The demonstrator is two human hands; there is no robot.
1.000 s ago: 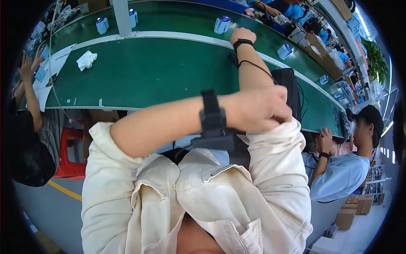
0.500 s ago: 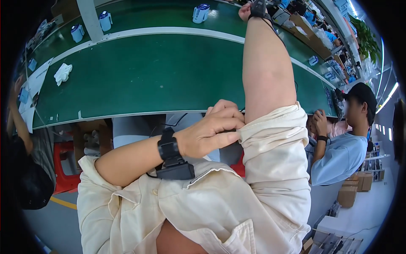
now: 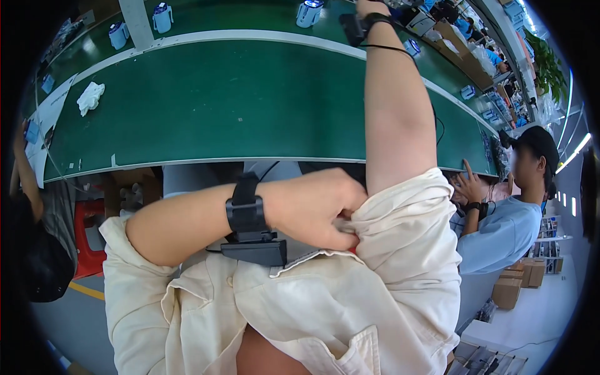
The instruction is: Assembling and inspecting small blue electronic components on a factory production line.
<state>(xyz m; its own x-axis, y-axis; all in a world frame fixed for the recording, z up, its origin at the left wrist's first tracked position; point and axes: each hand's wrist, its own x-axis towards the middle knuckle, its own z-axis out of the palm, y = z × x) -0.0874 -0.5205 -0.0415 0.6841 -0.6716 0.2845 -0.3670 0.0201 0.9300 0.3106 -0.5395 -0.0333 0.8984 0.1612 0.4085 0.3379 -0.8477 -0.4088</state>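
Right sleeve of the cream shirt is bunched in thick folds around the upper arm, in front of the near edge of the green table. Half a second ago the fingers of the left hand were laid long over the rolled edge; now they are curled in, and a fold of cloth appears to be pinched between them and the thumb. By this, it is judged, the cloth has been taken in a firmer hold, though the folds are left uneven. The right forearm is stretched out over the table and has been turned, so that the black wrist unit is now seen at its left side. The right hand is cut off by the upper edge, and whether it is open or closed cannot be told. In the long cardboard box at upper right, clear plastic bags are held. By the blue-and-white jug beyond the white rail, no contents are shown.
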